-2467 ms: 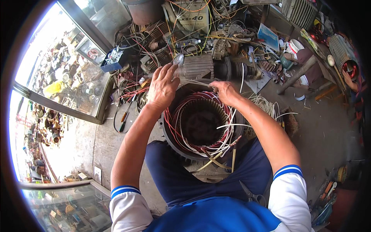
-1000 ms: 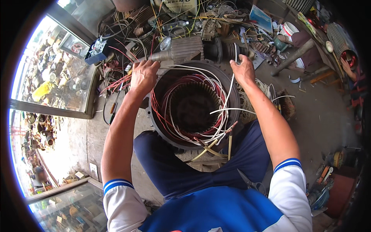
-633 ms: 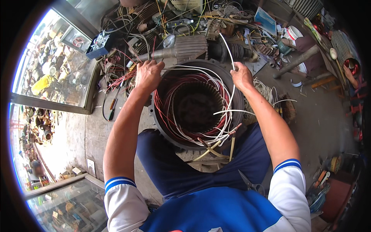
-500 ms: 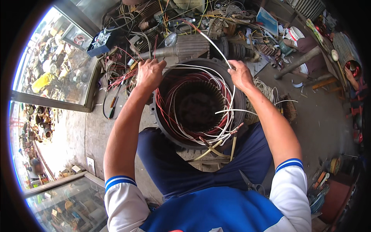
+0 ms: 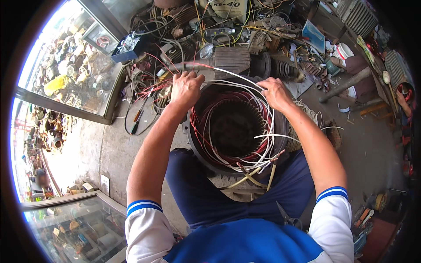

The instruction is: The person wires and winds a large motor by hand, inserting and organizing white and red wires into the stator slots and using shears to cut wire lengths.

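Head view: motor housing (image 5: 196, 147) sits between the legs (image 5: 189, 193), red and white wiring (image 5: 262, 163) looped inside. Right hand (image 5: 275, 93) pinches white wire (image 5: 239, 75), red strand out of its tip, finned motor (image 5: 231, 60) just behind. Left hand (image 5: 187, 87) curled at far-left rim; can't tell its grip. In the way: loose white tail (image 5: 272, 135) across the bore, cream leads (image 5: 272, 175) at near rim. Scissors (image 5: 289, 218) on lap, wire coil (image 5: 312, 115) right.

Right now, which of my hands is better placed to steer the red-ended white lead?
Your right hand, probably: it grips the white lead. Your left hand is at the upper-left of the round housing, fingertips hidden, its hold unclear.
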Demonstrator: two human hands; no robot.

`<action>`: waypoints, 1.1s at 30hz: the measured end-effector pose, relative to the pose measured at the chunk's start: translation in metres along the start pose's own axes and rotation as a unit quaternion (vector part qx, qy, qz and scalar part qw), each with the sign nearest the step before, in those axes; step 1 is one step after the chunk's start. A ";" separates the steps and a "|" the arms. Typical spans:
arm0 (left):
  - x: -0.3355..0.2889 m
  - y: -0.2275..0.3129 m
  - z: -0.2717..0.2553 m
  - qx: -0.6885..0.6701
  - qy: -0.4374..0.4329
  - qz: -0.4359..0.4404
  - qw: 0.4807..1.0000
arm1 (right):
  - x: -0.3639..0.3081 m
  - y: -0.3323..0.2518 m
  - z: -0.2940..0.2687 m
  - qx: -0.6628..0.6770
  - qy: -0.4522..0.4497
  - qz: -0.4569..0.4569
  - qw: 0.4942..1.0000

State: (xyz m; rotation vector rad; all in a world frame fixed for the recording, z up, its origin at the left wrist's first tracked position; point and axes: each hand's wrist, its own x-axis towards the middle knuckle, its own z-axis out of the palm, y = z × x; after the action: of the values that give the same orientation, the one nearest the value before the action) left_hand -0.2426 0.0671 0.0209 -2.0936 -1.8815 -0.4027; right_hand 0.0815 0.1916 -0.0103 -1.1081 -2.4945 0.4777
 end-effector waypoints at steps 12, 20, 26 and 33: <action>0.012 0.003 0.006 -0.030 0.032 0.019 0.999 | 0.009 -0.006 -0.019 0.000 -0.090 -0.027 0.996; 0.026 0.004 0.014 -0.022 0.033 0.039 0.998 | 0.021 0.008 -0.020 0.120 -0.174 0.001 0.977; 0.032 0.006 0.015 -0.017 0.023 0.043 0.999 | 0.022 -0.002 -0.028 0.170 -0.209 0.030 0.963; 0.041 0.007 0.015 -0.046 0.044 0.083 0.995 | 0.024 0.000 -0.031 0.222 -0.250 0.076 0.939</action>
State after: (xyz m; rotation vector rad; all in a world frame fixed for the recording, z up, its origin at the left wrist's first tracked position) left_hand -0.2309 0.1102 0.0229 -2.2326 -1.6552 -0.5424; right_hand 0.0804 0.2146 0.0211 -1.0928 -2.5014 1.4460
